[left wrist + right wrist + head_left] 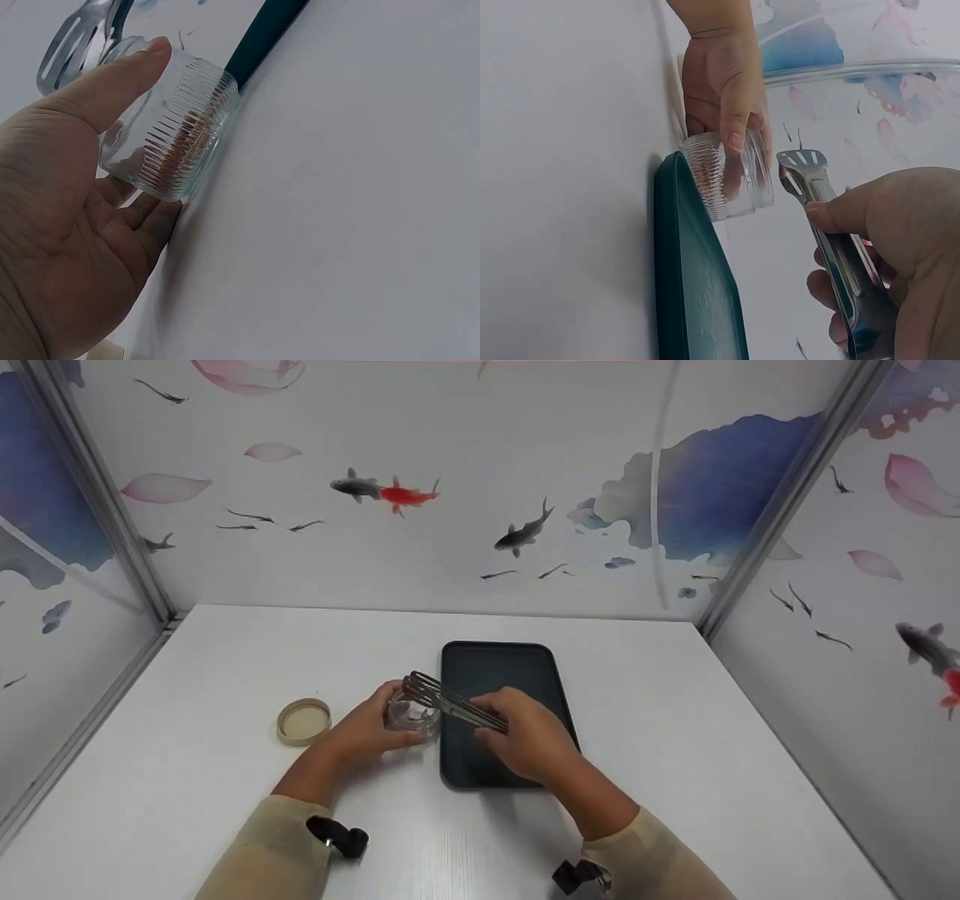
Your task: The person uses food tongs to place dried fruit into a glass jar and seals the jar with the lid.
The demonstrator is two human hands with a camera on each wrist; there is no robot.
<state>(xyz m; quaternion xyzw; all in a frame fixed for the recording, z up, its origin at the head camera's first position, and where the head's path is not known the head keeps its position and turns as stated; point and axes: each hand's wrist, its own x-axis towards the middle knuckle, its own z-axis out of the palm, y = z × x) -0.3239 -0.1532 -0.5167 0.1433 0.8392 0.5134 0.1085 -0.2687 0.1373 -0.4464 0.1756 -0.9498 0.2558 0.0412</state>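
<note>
My left hand [366,729] grips a clear glass jar [411,718] with ribbed sides, its thumb on one side and fingers round the other. The jar stands beside the left edge of a dark green tray [510,664]. My right hand [529,736] holds metal tongs [847,270] by the handle part. The tongs' slotted heads [804,166] are just off the jar's mouth in the right wrist view; from the head view they lie over the jar. Nothing is visible between the tongs' heads. In the left wrist view the jar's ribbed wall [199,124] blurs what lies behind it.
A round tan lid [304,721] lies on the white table [375,652] left of my left hand. Patterned wall panels [450,555] with metal corner posts [787,502] enclose the table at the back and both sides.
</note>
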